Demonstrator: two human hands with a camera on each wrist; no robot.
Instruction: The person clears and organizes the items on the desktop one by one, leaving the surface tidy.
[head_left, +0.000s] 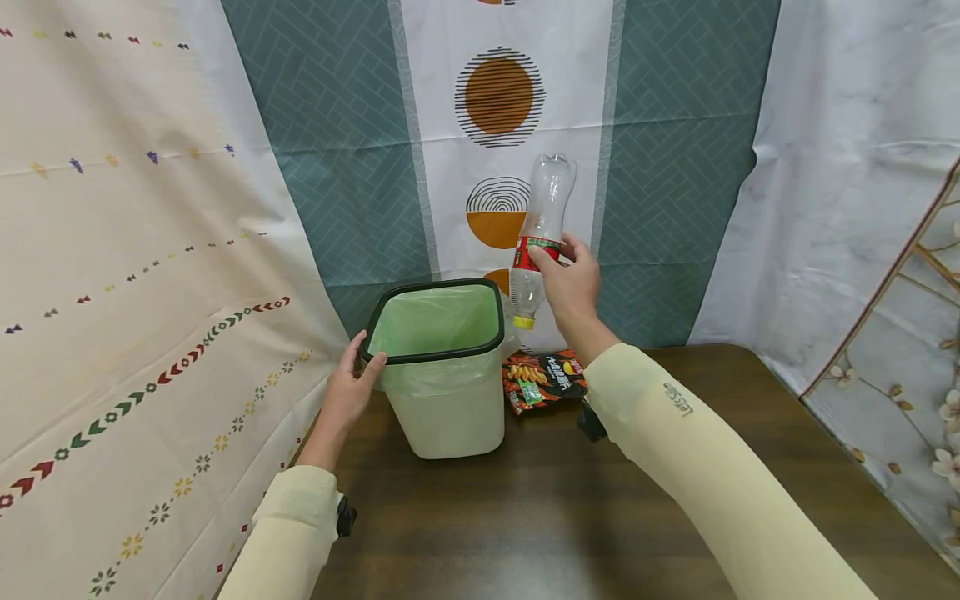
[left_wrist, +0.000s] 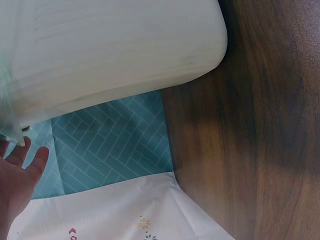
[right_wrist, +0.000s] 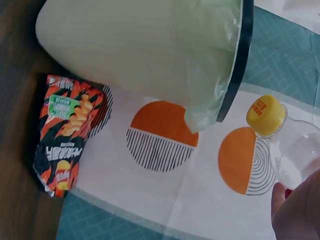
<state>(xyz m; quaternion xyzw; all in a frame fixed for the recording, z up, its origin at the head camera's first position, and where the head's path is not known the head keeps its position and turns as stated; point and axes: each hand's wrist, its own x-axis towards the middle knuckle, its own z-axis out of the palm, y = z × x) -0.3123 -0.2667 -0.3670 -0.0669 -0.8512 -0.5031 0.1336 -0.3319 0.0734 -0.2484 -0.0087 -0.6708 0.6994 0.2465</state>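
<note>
Upside down and slightly tilted, a clear plastic bottle [head_left: 549,204] with a red label is gripped around the label by my right hand [head_left: 573,283]. Its yellow cap [right_wrist: 266,115] points down, just right of the bin's rim. My left hand [head_left: 351,387] touches the near left corner of a pale trash bin [head_left: 450,412], thumb and fingers spread and fairly straight. A black rim [head_left: 442,357] holds a thin green liner bag [head_left: 438,321] in the bin. In the left wrist view, the left hand [left_wrist: 17,180] is at the liner's edge, partly cut off.
A black and orange snack bag [head_left: 543,379] lies on the dark wooden table [head_left: 487,533], right of the bin and against the back cloth. Patterned cloths [head_left: 345,150] hang behind and on both sides of the table.
</note>
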